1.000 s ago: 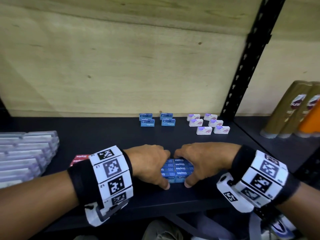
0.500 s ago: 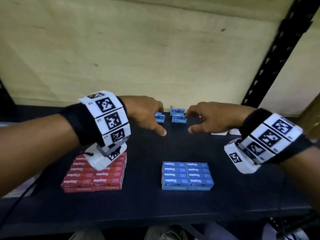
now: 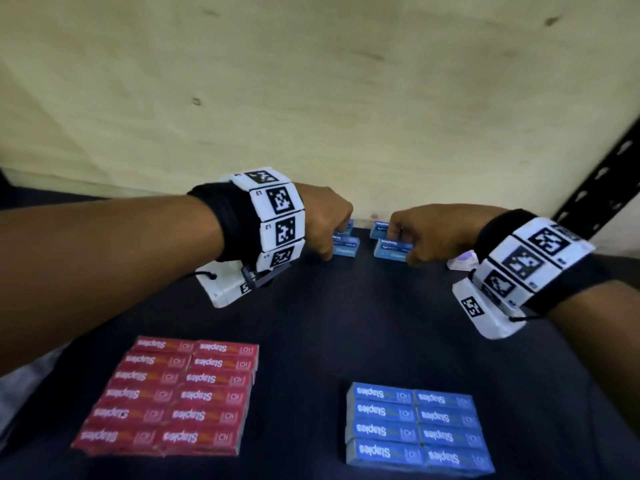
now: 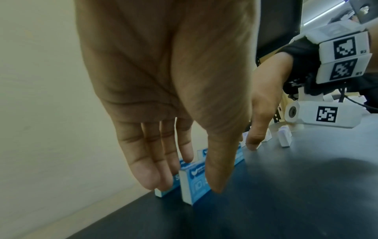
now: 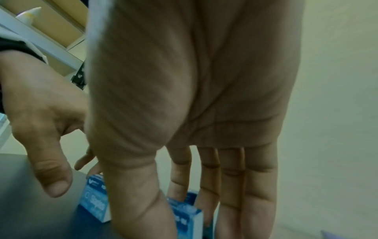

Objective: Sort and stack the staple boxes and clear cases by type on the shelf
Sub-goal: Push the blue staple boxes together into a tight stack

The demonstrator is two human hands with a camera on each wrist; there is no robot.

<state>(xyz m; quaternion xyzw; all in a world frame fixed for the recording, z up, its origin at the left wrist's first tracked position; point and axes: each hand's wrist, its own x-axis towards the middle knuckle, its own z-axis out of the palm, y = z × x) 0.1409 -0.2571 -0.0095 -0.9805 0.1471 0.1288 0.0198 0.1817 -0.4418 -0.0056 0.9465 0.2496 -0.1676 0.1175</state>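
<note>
At the back of the dark shelf (image 3: 311, 327) stand two pairs of small light blue staple boxes. My left hand (image 3: 329, 233) reaches over the left pair (image 3: 347, 250). In the left wrist view its thumb lies on the front box (image 4: 194, 182) and its fingertips (image 4: 151, 181) reach down behind the rear box, pinching the pair. My right hand (image 3: 405, 244) pinches the right pair (image 3: 389, 252) the same way, its thumb before the front box (image 5: 189, 215) and its fingers behind. Near the front edge lie a flat red staple-box stack (image 3: 166, 396) and a blue one (image 3: 415, 424).
The pale wooden back wall (image 3: 311, 98) rises right behind the light blue boxes. White and purple boxes (image 3: 460, 263) peek out beside my right wrist. A black perforated shelf post (image 3: 595, 185) runs up at the right.
Both hands left the blue stack at the front edge, reached to the back of the shelf and came down onto the light blue boxes. The view tipped down; the red stack now shows.
</note>
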